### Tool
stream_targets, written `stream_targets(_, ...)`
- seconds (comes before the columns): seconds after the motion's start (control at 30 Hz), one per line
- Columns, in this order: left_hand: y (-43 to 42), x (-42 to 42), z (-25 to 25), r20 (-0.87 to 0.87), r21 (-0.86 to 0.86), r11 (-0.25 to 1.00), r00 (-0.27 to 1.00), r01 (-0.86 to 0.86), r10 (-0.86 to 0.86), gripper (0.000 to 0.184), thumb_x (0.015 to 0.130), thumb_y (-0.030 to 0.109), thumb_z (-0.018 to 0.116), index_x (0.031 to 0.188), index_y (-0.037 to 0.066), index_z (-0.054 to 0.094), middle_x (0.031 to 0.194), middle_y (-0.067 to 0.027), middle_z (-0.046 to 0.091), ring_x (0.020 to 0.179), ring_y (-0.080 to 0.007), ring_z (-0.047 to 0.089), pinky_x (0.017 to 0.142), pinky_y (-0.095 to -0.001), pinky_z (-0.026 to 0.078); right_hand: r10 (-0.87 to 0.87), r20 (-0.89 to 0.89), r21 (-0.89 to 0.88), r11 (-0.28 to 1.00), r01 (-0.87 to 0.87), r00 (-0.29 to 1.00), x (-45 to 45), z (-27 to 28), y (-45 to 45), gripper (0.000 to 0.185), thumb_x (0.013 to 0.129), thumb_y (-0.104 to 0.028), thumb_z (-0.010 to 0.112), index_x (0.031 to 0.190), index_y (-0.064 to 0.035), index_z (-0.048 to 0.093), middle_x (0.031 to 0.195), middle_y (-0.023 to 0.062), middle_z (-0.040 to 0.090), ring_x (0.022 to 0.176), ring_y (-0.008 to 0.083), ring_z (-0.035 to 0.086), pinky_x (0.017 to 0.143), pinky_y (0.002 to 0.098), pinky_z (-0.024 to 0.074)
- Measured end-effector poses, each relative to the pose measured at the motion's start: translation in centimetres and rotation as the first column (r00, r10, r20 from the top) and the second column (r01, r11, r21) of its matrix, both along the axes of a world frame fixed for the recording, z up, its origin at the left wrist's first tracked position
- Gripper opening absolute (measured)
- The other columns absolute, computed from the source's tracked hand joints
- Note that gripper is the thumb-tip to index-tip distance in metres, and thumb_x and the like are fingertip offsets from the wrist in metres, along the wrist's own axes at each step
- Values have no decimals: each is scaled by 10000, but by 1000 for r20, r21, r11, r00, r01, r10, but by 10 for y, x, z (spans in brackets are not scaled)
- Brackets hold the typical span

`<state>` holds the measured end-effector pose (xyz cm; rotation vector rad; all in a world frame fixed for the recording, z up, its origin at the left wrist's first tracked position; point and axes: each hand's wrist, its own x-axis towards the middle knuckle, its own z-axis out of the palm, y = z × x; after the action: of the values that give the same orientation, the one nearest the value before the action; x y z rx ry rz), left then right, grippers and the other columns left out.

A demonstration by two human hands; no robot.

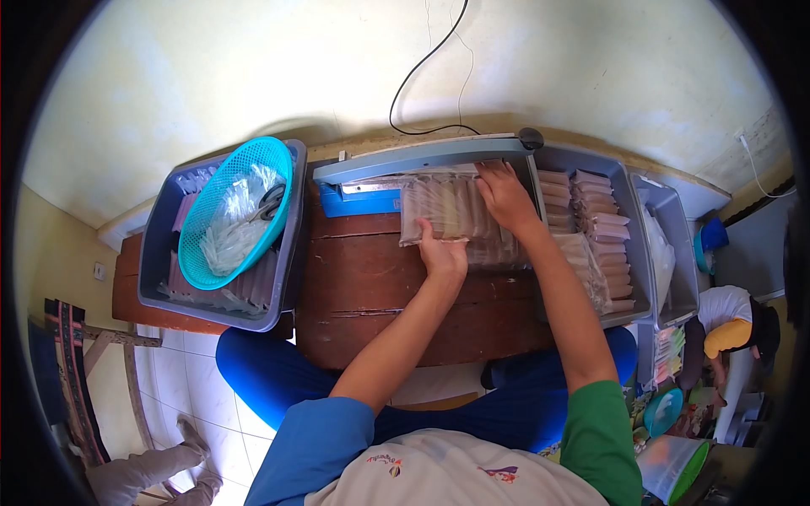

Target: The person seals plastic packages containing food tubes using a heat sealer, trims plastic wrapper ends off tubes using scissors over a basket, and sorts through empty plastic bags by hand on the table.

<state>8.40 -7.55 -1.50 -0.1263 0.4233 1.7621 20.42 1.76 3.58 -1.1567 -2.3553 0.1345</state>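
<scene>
Position of work: a flat row of slim, brownish packets in clear plastic (pixel 439 202) lies at the front of a long grey metal bar with a round black knob (pixel 422 157). Its upper edge is near the metal strip (pixel 371 186) above the blue base panel (pixel 361 204). The assembly sits on the dark red-brown wooden surface (pixel 371 278).

Left hand (pixel 445 255): thumb on top of the row at its lower edge, the other fingers mostly hidden beneath; the fingers are nearly closed, with the row between them. Right hand (pixel 509 199): fingers extended, slightly bent, over the row's upper right part, close to the bar. Whether they pinch the plastic cannot be told.

Current step, as judged: the row is being supported and squared against the bar. Any further shift calls for both hands moving together, with the packets level, the plastic edge free of folds and the right fingers clear of the bar.

Adjacent items: at the right, a grey plastic tub (pixel 648 287) holds stacked brownish packets (pixel 603 204). At the left, a turquoise mesh basket (pixel 187 232) with clear plastic bags (pixel 232 244) rests on a second grey tub (pixel 211 317).
</scene>
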Motion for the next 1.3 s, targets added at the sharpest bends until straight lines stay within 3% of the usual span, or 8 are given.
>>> stream_targets(0.1, 1, 0, -1, 17, -25, 1000, 1000, 18, -17, 585, 1002, 501, 333, 1417, 90, 356, 1427, -124, 434, 1316, -324, 417, 1069, -570, 319, -43, 9, -49, 998, 44, 999, 13, -1, -2, 356, 932, -144, 459, 1249, -15, 554, 1309, 196, 538, 1293, 351, 424, 1127, 481, 246)
stream_targets(0.17, 0, 2, -1, 4, -43, 999, 1000, 8, -8, 595, 997, 512, 338, 1414, 88, 358, 1423, -127, 438, 1314, -327, 419, 1068, -570, 318, -54, 172, 15, 999, 52, 984, 19, -8, -3, 407, 881, -94, 470, 1277, -26, 530, 1347, 177, 513, 1305, 368, 407, 1139, 487, 231)
stream_targets(0.5, 0, 2, 0, 27, -2, 1000, 1000, 1, -1, 604, 991, 518, 355, 1414, 86, 357, 1437, -129, 421, 1322, -334, 407, 1073, -585, 301, -158, 312, 97, 986, 134, 937, 13, -13, 0, 505, 833, -97, 486, 1338, -85, 484, 1385, 148, 480, 1321, 380, 381, 1141, 535, 201)
stream_targets(0.8, 3, 2, -11, 49, -38, 999, 999, -16, 18, 603, 976, 496, 441, 1425, 106, 335, 1426, -108, 429, 1307, -318, 425, 1037, -558, 334, 1, 131, -71, 997, 8, 991, -9, -8, 4, 414, 913, -179, 478, 1307, -56, 514, 1340, 178, 514, 1280, 344, 439, 1111, 529, 252)
stream_targets(0.9, 1, 2, -5, 46, -20, 1000, 999, -13, 14, 601, 980, 489, 436, 1428, 103, 331, 1430, -110, 423, 1308, -323, 423, 1039, -566, 335, -6, 39, 61, 998, 4, 999, -7, 2, -3, 329, 896, -158, 499, 1185, -38, 603, 1234, 187, 586, 1203, 347, 507, 1092, 498, 302)
stream_targets(0.97, -2, 2, 9, 34, -34, 999, 999, -10, 11, 591, 998, 500, 354, 1424, 91, 345, 1440, -128, 411, 1329, -328, 397, 1079, -578, 305, -43, -89, 132, 990, 55, 995, -3, 12, -9, 236, 860, -102, 527, 1038, -23, 660, 1066, 190, 650, 1042, 343, 595, 981, 451, 427)
stream_targets(1.1, -3, 2, 11, 33, -5, 1000, 999, 0, 0, 590, 998, 506, 344, 1423, 97, 349, 1442, -122, 411, 1330, -323, 396, 1075, -575, 313, -115, -158, 123, 983, 135, 981, -5, 20, -26, 180, 789, -89, 564, 918, -17, 666, 909, 163, 661, 883, 329, 622, 854, 419, 490)
stream_targets(1.3, 0, 2, 4, -8, 14, 1000, 1000, -22, 23, 590, 997, 525, 316, 1421, 117, 362, 1435, -107, 420, 1325, -314, 401, 1065, -554, 336, 125, -210, 235, 969, -74, 970, -32, 26, -34, 143, 745, -55, 590, 864, -22, 661, 835, 141, 646, 818, 325, 621, 763, 427, 504)
